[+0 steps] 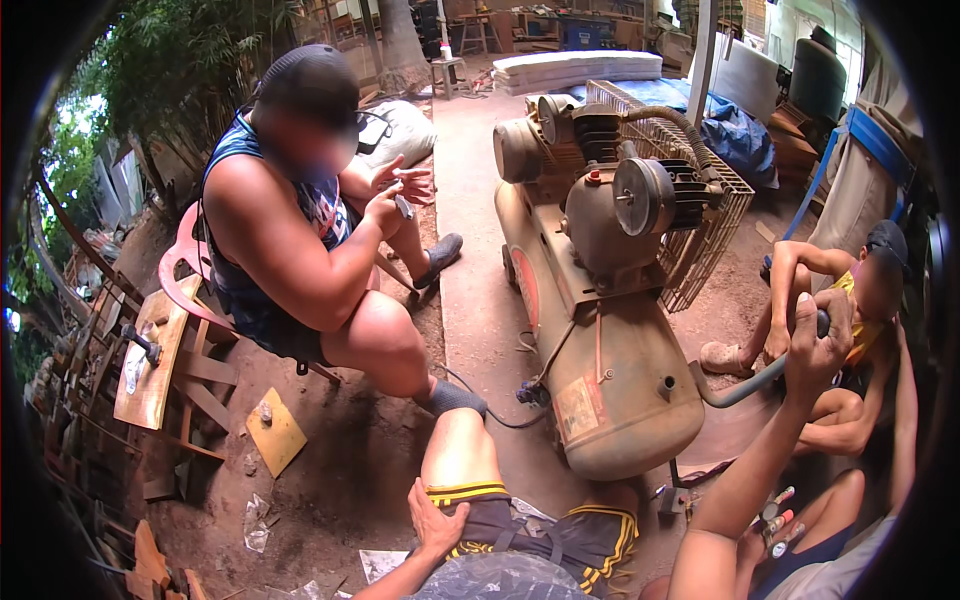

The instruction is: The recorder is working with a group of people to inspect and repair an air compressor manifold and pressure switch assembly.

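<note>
My left hand [437,520] lies flat on my thigh at the edge of my dark shorts with yellow stripes [478,513], fingers outstretched and holding nothing. At the right, my bent right arm rises to my right hand [818,350], which is closed round the upper end of a grey curved handle [745,388]. That handle joins the near end of a large dusty air compressor [620,400]. On its tank sit a pump with round dark filter housings [642,197] and a wire belt guard [708,240]. A thin dark cable hangs by its left side.
A seated person [290,220] at the left holds a small pale thing. Another person in yellow [870,300] crouches at the right. Gauges [778,525] lie near someone's legs at lower right. A wooden bench [160,350] stands left, with a yellowish board [275,433] on the dirt.
</note>
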### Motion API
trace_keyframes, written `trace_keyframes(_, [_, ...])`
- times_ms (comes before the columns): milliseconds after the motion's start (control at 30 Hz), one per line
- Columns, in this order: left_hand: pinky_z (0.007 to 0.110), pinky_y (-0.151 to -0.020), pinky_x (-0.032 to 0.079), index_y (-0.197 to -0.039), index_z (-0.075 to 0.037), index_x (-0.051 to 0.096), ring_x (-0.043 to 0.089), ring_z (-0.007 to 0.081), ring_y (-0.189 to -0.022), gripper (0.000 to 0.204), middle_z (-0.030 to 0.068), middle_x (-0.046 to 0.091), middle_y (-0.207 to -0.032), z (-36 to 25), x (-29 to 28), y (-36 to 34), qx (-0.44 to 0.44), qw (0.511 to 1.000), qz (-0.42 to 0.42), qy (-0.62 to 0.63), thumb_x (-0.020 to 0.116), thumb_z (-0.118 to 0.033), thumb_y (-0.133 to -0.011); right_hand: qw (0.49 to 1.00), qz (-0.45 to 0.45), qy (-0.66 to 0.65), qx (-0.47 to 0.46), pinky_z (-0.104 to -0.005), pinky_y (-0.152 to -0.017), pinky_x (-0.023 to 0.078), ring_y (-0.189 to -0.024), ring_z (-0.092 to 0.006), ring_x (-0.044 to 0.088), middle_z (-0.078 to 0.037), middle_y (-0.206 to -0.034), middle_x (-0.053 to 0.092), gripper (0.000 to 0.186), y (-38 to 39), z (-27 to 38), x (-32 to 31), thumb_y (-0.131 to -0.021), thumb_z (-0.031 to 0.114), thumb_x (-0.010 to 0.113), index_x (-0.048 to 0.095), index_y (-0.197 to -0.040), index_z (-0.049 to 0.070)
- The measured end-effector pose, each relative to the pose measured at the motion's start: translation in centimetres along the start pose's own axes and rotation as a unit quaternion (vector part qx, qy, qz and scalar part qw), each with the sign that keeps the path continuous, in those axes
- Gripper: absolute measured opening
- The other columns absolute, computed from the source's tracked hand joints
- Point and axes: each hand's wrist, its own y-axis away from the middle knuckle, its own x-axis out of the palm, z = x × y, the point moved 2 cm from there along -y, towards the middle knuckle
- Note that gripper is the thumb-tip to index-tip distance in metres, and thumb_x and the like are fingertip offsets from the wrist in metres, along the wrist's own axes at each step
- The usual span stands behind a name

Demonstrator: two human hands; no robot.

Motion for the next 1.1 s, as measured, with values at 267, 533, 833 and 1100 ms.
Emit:
trace_keyframes(267, [0.051, -0.113, 0.033, -0.151, 0.005, 0.022, 0.038, 0.045, -0.135, 0.105, 0.0281, 0.035, -0.145, -0.2, 0.2, 0.1, 0.003, 1.0, -0.009, -0.002, 0.081, -0.034, -0.073, 1.0, -0.006, -0.016, -0.016, -0.0359, -0.086, 0.045, -0.085, -0.0207, 0.057, -0.007, -0.078, 0.061, 0.021, -0.2, 0.8, 0.0, -0.087, 0.014, 0.064, 0.055, -0.071, 0.004])
trace_keyframes(533, [0.05, -0.115, 0.032, -0.152, 0.006, 0.023, 0.036, 0.0455, -0.137, 0.102, 0.0297, 0.035, -0.146, -0.6, 0.2, 0.1, 0.016, 1.0, -0.01, 0.007, 0.08, -0.029, -0.074, 0.996, -0.03, 0.006, -0.078, -0.0365, -0.07, 0.043, -0.073, -0.0223, 0.051, -0.008, -0.074, 0.052, 0.017, -0.4, 0.8, 0.0, -0.089, 0.01, 0.066, 0.056, -0.077, 0.003])
trace_keyframes(833, [0.049, -0.115, 0.032, -0.153, 0.005, 0.024, 0.037, 0.046, -0.138, 0.099, 0.0299, 0.035, -0.147, 0.1, 0.5, -0.3, 0.02, 1.0, 0.008, 0.008, 0.079, -0.027, -0.077, 0.997, -0.038, 0.0, -0.062, -0.0326, -0.081, 0.048, -0.081, -0.0193, 0.062, -0.007, -0.088, 0.071, 0.014, -0.2, 1.2, 0.1, -0.085, 0.007, 0.068, 0.061, -0.074, 0.002])
trace_keyframes(1100, [0.049, -0.116, 0.032, -0.154, 0.004, 0.022, 0.035, 0.0446, -0.14, 0.099, 0.0286, 0.034, -0.149, -0.1, 0.5, -0.5, 0.014, 1.0, 0.019, 0.007, 0.079, -0.028, -0.079, 0.995, -0.056, -0.022, -0.082, -0.027, -0.068, 0.046, -0.07, -0.013, 0.058, -0.004, -0.073, 0.061, 0.013, -0.2, 0.2, 0.6, -0.088, 0.009, 0.069, 0.063, -0.078, 0.002])
